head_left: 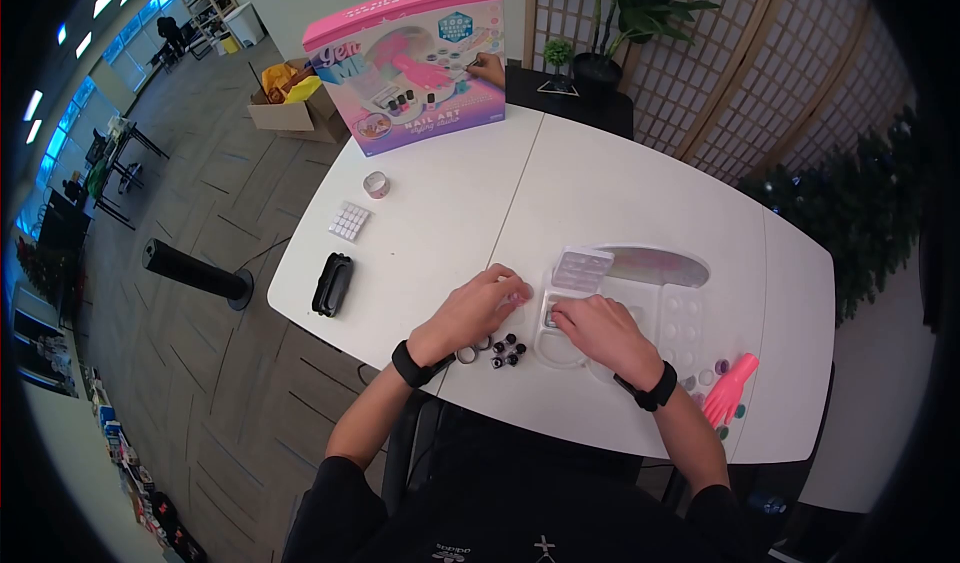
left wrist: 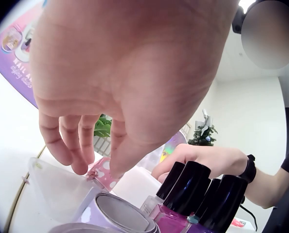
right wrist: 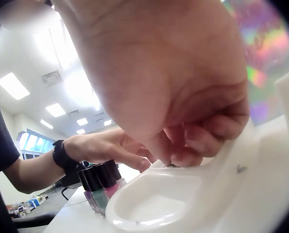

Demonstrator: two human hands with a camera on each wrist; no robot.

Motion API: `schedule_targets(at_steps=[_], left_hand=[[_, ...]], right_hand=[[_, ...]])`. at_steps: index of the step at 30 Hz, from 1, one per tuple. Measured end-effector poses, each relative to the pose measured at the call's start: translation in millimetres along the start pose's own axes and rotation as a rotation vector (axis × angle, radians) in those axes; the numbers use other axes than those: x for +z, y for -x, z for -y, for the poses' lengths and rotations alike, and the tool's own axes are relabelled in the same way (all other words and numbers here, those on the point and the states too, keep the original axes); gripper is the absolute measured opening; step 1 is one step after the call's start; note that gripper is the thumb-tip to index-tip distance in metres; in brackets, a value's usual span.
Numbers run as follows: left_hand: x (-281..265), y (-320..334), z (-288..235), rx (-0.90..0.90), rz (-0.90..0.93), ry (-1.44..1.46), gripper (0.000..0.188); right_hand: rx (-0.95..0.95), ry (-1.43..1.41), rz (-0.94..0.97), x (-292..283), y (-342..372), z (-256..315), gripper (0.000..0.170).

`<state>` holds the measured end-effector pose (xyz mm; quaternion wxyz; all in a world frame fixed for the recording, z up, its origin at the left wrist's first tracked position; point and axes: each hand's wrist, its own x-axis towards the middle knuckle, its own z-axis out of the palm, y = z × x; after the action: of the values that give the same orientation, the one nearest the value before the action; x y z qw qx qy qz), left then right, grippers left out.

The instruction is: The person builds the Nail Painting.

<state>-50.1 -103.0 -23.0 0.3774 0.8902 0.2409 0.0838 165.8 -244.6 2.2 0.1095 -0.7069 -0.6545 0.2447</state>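
My left hand point(head_left: 478, 308) pinches a pink piece with white dots point(left wrist: 103, 174) between thumb and fingertips, above the table and beside a clear plastic piece point(left wrist: 54, 187). My right hand point(head_left: 607, 331) reaches into a small compartment of the white tray point(head_left: 640, 298), its fingers curled down. In the right wrist view, its thumb and fingertips meet at a small dark piece point(right wrist: 172, 166), mostly hidden. Several black-capped polish bottles point(head_left: 508, 351) stand between the hands, nearer the body. Rolls of tape point(head_left: 467, 355) lie by the left wrist.
A pink and purple box point(head_left: 410, 73) stands at the back left. A clear round container point(head_left: 376, 185), a white grid block point(head_left: 349, 221) and a black case point(head_left: 332, 285) are at left. The pink model hand point(head_left: 730, 390) and small round pots point(head_left: 722, 367) lie at right.
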Motion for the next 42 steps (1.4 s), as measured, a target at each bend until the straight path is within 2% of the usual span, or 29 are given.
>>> schedule_targets(at_steps=[9, 16, 18, 22, 28, 31, 35, 37, 40, 42], left_hand=[[0.6, -3.4, 1.8, 0.037, -0.082, -0.073, 0.012], [-22.6, 19.2, -52.0, 0.099, -0.157, 0.077, 0.015], [-25.3, 28.0, -66.3, 0.132, -0.188, 0.09, 0.018], [-22.3, 44.3, -82.1, 0.064, -0.221, 0.143, 0.029], [-10.9, 54.8, -95.7, 0.075, -0.252, 0.169, 0.051], [-6.7, 58.4, -100.0, 0.098, -0.285, 0.19, 0.051], [-4.0, 68.2, -111.2, 0.024, -0.358, 0.427, 0.046], [4.9, 75.4, -108.5, -0.057, -0.325, 0.651, 0.042], [25.5, 78.2, -97.6, -0.01, -0.164, 0.913, 0.037], [34.1, 79.4, -103.4, -0.041, -0.119, 1.073, 0.034]], right_hand=[[0.019, -0.055, -0.076, -6.3, 9.3, 12.0, 0.028], [-0.244, -0.209, -0.37, -13.1, 27.3, 36.7, 0.024], [-0.283, -0.217, -0.451, -9.9, 33.7, 43.0, 0.022], [-0.298, -0.174, -0.435, -13.8, 50.7, 51.5, 0.024], [-0.361, -0.067, -0.497, -8.8, 61.4, 50.5, 0.022], [-0.354, -0.094, -0.544, -6.9, 66.5, 46.1, 0.018], [-0.339, -0.238, -0.649, -6.0, 78.1, 44.7, 0.018], [-0.352, -0.293, -0.671, -7.1, 84.5, 44.1, 0.02], [-0.4, -0.351, -0.682, -4.2, 92.8, 42.8, 0.023], [-0.428, -0.377, -0.687, -1.6, 96.1, 43.2, 0.024]])
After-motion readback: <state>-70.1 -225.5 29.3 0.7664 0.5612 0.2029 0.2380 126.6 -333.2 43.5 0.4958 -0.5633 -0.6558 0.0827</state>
